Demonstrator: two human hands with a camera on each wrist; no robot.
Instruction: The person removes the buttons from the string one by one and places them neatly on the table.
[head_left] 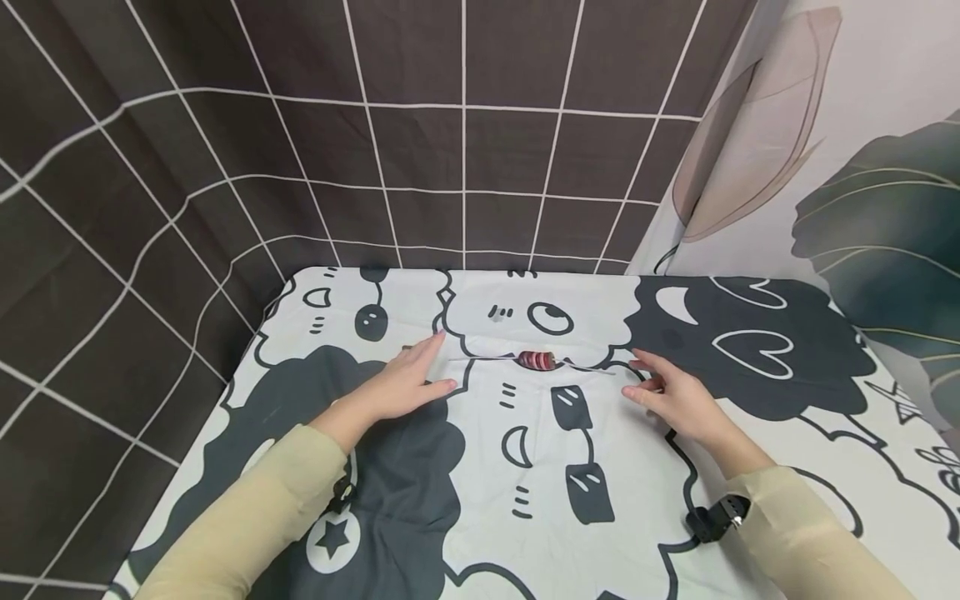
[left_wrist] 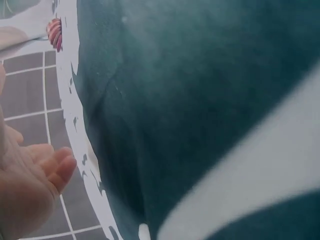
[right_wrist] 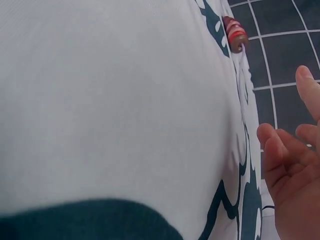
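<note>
A small barrel-shaped piece with red and pale stripes (head_left: 537,360) lies on the patterned cloth, between the two hands. Thin white cord (head_left: 491,359) runs out from both of its ends. To its left, my left hand (head_left: 405,379) is held palm inward with fingers extended, near the cord's left end. My right hand (head_left: 671,400) is on the other side, its fingers loosely bent and holding nothing, close to the cord's right end. Both wrist views show the striped piece beyond the hands, and a brown end with a hole faces the right wrist camera.
The black-and-white cartoon cloth (head_left: 487,500) covers the work surface. A dark curtain with a white grid (head_left: 420,150) hangs behind and on the left. At the right hangs a pale leaf-print curtain (head_left: 862,108). Black straps (head_left: 708,521) sit at the wrists.
</note>
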